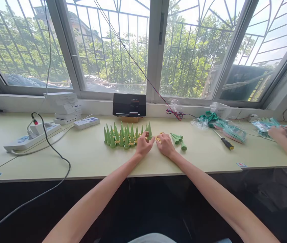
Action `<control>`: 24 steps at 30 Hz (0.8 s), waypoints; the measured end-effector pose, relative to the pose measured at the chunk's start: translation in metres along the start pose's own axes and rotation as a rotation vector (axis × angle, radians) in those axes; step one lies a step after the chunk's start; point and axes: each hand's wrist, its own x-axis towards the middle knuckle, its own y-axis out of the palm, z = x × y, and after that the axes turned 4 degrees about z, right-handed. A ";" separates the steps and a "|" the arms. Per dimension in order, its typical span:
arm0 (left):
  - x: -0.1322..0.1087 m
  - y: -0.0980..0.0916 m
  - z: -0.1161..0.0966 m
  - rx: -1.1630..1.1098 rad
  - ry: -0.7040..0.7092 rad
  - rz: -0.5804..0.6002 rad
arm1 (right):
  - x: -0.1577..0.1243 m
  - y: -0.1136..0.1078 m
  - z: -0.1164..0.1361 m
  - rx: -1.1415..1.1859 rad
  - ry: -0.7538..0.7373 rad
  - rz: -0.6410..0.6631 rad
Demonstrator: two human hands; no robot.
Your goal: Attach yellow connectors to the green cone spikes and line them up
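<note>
Several green cones [126, 138] stand upright in rows on the table, with small yellow pieces among them. My left hand [144, 144] is at the right end of these rows, its thumb and fingers closed round the base of an upright green cone [150, 128]. Just to the right, the bent fingers of my right hand [165, 145] reach down onto a small heap of yellow pieces [159, 137]. The fingertips are partly hidden, so whatever they pinch cannot be made out. Beside that hand lie several loose green cones [177, 138] on their sides.
A tablet [129, 104] stands at the back. Power strips [33, 136], cables and stacked white boxes [66, 108] occupy the left. On the right are a screwdriver [226, 143], bagged green items [231, 130] and another person's hands [282, 133].
</note>
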 end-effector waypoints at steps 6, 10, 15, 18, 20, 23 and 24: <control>0.001 0.000 0.001 -0.013 -0.029 -0.027 | 0.000 0.002 -0.004 -0.014 0.056 0.020; 0.001 0.000 0.002 -0.023 -0.030 -0.035 | 0.000 0.001 -0.004 -0.007 0.066 0.017; 0.001 0.001 0.002 -0.001 -0.018 -0.055 | 0.002 0.000 -0.003 0.013 0.025 0.021; 0.001 0.002 0.002 0.026 -0.009 -0.063 | 0.004 0.001 -0.002 0.038 -0.043 0.037; 0.002 0.002 0.002 0.028 -0.008 -0.060 | 0.007 0.001 -0.003 0.048 -0.088 0.050; 0.002 0.003 0.003 0.024 -0.009 -0.054 | 0.010 0.002 -0.005 0.062 -0.118 0.071; 0.002 0.003 0.003 0.026 -0.008 -0.056 | 0.011 0.003 -0.006 0.066 -0.118 0.077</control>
